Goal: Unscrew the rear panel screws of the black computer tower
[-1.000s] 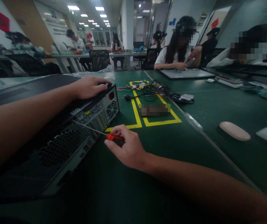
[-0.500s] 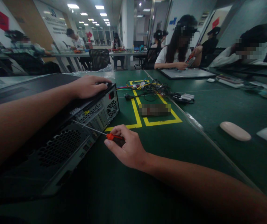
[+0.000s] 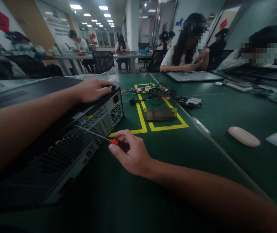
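Note:
A black computer case (image 3: 63, 152) lies at the left, its metal rear panel with a fan grille and ports facing right. On its top near the rear edge rests my left hand (image 3: 93, 90), flat with the fingers extended. My right hand (image 3: 133, 153) is closed round the red and black handle of a screwdriver (image 3: 117, 142). The long shaft points left, and its tip meets the upper edge of the rear panel, above the honeycomb vent.
Tangled cables (image 3: 162, 92) and a blurred-out block (image 3: 160, 114) lie by yellow tape on the green table (image 3: 216, 174). A pinkish oval case (image 3: 243, 136) sits at the right. Across the table, a person (image 3: 186, 48) works over a flat panel (image 3: 194, 76).
The screwdriver handle has turned slightly in my right hand, with its tip in the same place. My left hand has not moved. The person across has shifted a little.

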Demonstrator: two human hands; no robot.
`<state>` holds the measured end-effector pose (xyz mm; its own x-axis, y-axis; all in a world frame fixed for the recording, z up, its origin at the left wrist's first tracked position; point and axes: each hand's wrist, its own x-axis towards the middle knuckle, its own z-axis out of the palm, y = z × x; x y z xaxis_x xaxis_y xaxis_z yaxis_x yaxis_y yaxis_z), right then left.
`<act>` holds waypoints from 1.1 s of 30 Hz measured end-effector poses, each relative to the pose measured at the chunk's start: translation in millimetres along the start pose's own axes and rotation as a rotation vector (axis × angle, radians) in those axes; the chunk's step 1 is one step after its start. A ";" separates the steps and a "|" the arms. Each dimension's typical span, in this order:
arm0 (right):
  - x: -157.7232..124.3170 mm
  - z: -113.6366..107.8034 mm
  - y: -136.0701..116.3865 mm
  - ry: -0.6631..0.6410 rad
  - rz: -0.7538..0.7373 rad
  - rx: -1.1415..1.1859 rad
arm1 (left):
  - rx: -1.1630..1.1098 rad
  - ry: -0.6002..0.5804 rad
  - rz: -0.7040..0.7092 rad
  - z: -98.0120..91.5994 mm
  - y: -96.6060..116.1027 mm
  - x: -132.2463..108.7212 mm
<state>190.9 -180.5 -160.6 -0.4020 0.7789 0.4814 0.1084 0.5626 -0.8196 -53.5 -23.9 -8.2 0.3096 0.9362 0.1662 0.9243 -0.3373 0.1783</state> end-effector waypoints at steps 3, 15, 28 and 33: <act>-0.4 0.3 1.6 0.003 -0.002 -0.025 | 0.000 0.002 0.004 0.4 -1.2 0.4; 1.4 -1.2 -1.7 0.002 -0.021 -0.042 | 0.001 -0.007 0.018 -1.2 -3.0 0.5; 1.8 -1.8 -3.7 -0.004 0.009 -0.025 | 0.013 -0.010 0.031 0.0 -3.8 1.3; 1.3 -1.4 -3.5 -0.011 0.023 -0.030 | 0.002 -0.004 0.014 -0.1 -3.6 1.0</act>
<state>191.2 -181.1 -156.7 -0.4087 0.7888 0.4591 0.1450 0.5528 -0.8206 -56.5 -21.8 -8.5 0.3235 0.9319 0.1643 0.9203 -0.3502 0.1743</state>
